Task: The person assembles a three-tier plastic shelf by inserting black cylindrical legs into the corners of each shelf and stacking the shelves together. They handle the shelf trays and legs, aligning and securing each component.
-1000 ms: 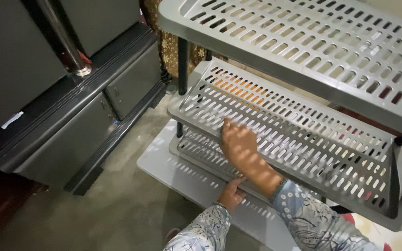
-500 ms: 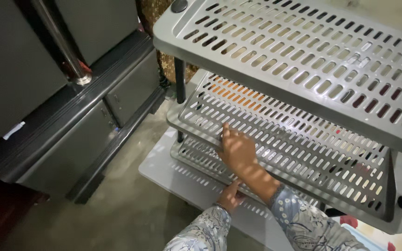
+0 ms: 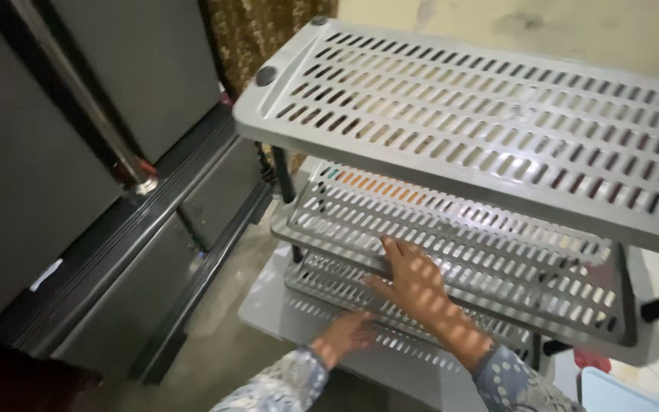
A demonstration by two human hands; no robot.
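Note:
A grey plastic rack with slotted shelves fills the right side. Its top shelf [image 3: 497, 114] is level. The tilted middle shelf [image 3: 497, 244] lies under it, and my right hand [image 3: 415, 281] rests flat on its front edge, fingers spread. A lower slotted shelf [image 3: 322, 278] sits beneath. My left hand [image 3: 347, 333] is below that, by the front edge of the bottom shelf [image 3: 268, 305], blurred, fingers loosely curled. Both sleeves are patterned blue and white.
A dark grey cabinet [image 3: 78, 191] with a metal pole [image 3: 85, 99] stands on the left. A concrete floor strip [image 3: 223, 351] runs between it and the rack. A brown patterned curtain [image 3: 261, 30] hangs behind. Black rack posts [image 3: 280, 175] show at the left corner.
The view has tilted up and back, showing more of the top shelf. My left hand has come away from the shelf edge, moving left. My right hand stays on the middle shelf.

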